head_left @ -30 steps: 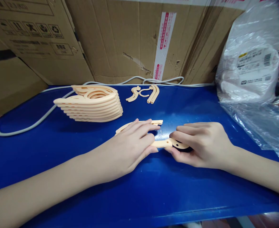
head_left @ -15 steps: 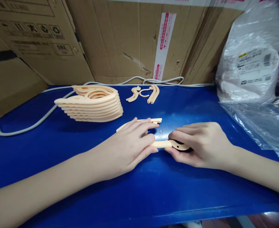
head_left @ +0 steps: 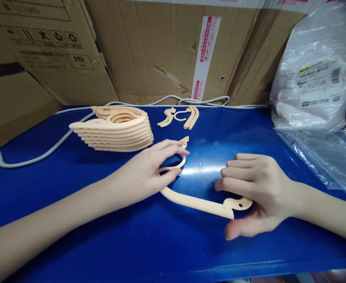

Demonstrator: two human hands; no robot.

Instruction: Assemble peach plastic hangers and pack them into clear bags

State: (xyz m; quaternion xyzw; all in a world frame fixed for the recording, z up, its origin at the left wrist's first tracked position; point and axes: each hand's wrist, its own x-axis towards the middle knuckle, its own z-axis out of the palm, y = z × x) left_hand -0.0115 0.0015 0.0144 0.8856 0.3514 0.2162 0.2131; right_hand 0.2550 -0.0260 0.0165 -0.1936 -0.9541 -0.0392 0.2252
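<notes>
Fingers (head_left: 170, 151) of your left hand (head_left: 145, 177) pinch the hook of the peach plastic hanger (head_left: 196, 202), its long arm, folded before, now pointing right under your slack, open right hand (head_left: 258, 188).

Left hand (head_left: 145, 175) curls, fingers pinched; right hand (head_left: 258, 188) lies loosely open, thumb seemingly spread.

Left hand (head_left: 145, 177) pinches peach hanger (head_left: 196, 202), right hand (head_left: 258, 188) presses its end.

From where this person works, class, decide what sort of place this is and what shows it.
Probably a packing or assembly bench in a storeroom: cardboard cartons stand behind the blue table, a stack of peach hangers lies on it, and a labelled plastic bag sits at the right.
</notes>
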